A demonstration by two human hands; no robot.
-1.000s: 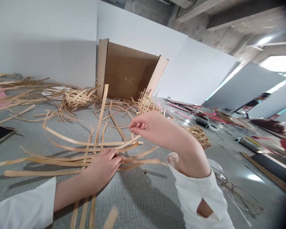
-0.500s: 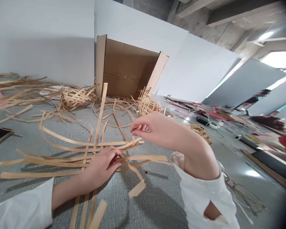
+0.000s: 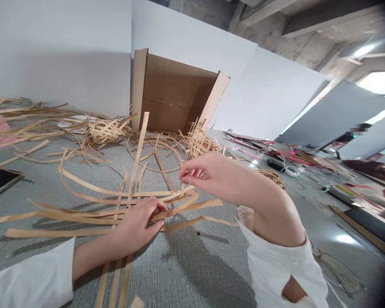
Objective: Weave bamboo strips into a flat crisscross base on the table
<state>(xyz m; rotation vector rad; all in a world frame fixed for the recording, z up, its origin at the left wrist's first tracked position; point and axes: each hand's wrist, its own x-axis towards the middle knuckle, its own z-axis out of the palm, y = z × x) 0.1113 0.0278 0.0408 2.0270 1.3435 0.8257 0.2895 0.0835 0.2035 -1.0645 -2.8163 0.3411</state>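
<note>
Flat, pale wooden-looking strips cross each other in an open grid of weaving [image 3: 128, 203] on the grey surface. Over its middle lies my left hand [image 3: 137, 222], palm down, pressing the crossed strips. Its thumb and forefinger are apart, and the strips under its palm are hidden. Just to the right and above, my right hand [image 3: 195, 171] pinches a narrow strip [image 3: 182, 188] between thumb and fingertips. Beside the left fingertips a strip curves up in a loop [image 3: 191, 203]. One long strip [image 3: 139, 154] rises away from me; several others stretch out left and towards me.
An open cardboard box [image 3: 179, 94] stands against the white panel. In front are two woven balls of strips [image 3: 105, 130] [image 3: 202, 141] and loose curls. A dark phone-like slab [image 3: 1, 182] lies left, glasses [image 3: 336, 265] right. Clutter with cables [image 3: 303, 179] spreads farther right.
The loose strip that dangled towards me right of my left hand has gone from there; a strip now loops up near my right hand. Both hands stay nearly in place as the view shifts slightly.
</note>
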